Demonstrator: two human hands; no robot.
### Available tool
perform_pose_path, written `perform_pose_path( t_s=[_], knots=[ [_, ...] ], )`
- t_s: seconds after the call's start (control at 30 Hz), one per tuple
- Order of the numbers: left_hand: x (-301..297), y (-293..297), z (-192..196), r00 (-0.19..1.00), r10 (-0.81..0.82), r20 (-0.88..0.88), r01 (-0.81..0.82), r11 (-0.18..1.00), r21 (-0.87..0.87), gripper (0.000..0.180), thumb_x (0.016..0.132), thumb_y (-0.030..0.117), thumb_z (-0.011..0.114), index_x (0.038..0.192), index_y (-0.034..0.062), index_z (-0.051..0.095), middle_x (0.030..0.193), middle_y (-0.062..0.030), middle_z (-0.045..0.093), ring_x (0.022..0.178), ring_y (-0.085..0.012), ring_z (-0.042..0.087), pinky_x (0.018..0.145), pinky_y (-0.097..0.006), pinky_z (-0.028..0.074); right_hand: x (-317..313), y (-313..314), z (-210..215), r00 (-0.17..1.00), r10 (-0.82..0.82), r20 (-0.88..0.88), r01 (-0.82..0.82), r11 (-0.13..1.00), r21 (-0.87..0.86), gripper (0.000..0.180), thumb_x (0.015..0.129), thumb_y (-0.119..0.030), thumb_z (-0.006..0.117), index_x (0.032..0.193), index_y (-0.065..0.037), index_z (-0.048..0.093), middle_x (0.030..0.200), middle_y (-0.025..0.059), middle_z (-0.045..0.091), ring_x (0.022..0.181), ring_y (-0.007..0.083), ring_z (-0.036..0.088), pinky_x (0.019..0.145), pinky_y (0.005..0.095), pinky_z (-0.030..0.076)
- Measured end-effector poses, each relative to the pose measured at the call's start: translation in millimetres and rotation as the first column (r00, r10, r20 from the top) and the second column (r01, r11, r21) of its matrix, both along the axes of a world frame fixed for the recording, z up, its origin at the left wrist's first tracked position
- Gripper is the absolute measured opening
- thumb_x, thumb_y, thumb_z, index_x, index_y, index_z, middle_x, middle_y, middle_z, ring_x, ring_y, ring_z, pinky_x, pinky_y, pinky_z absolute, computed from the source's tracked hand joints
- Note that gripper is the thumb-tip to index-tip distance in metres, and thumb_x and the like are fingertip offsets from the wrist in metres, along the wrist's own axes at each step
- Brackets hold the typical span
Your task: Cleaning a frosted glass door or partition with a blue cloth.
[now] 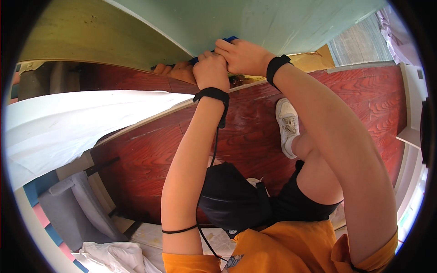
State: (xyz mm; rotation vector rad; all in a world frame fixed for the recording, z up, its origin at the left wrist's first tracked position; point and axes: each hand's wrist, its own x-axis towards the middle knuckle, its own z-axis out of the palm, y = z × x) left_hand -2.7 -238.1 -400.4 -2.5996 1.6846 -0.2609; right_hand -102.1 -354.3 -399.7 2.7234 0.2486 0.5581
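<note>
Both hands raised against the pale green panel (282, 22), at its lower edge. Left hand (210, 70) fisted, fingers curled tight around a blue object (195, 59), mostly hidden. Right hand (241, 55) clamped over the left, fingers pressed together on the same blue object, its tip poking out above the knuckles. Black wristbands on both wrists. Red wood floor (364, 95) below, white shoe (287, 125) on it.

We see both hands raised against the pale green panel (282, 22): the left hand (210, 70) and the right hand (241, 55) are pressed together, fists closed around a small blue object (230, 39) at the panel's lower edge. Below the panel lie the red wooden floor (355, 91) and a white shoe (287, 125).
</note>
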Motion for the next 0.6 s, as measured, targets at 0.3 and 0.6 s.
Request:
perform_pose_path(
  t_s=[0.3,0.6],
  knots=[
    [0.8,0.7,-9.4,1.000,-0.005,0.009,0.005,1.000,0.012,0.008,0.082,0.006,0.069,0.090,0.0064,0.069,0.099,-0.0097,0.066,0.098,-0.0279,0.068,0.073,-0.038,0.059,0.8,-1.5,-8.5,0.998,0.018,-0.063,-0.017,0.999,0.029,0.010,0.072,-0.016,0.070,0.078,-0.009,0.075,0.100,-0.0005,0.064,0.109,0.0215,0.054,0.069,0.0288,0.055],
    [6.6,6.0,-35.1,0.998,-0.047,-0.032,0.048,0.998,0.042,0.009,0.083,0.008,0.068,0.092,0.0061,0.068,0.099,-0.0098,0.066,0.099,-0.0273,0.067,0.074,-0.038,0.059,3.2,-1.9,-22.6,0.976,0.061,-0.207,-0.058,0.998,0.019,0.009,0.073,-0.016,0.071,0.077,-0.011,0.076,0.097,0.0031,0.069,0.108,0.0248,0.058,0.070,0.0322,0.058]
  ],
)
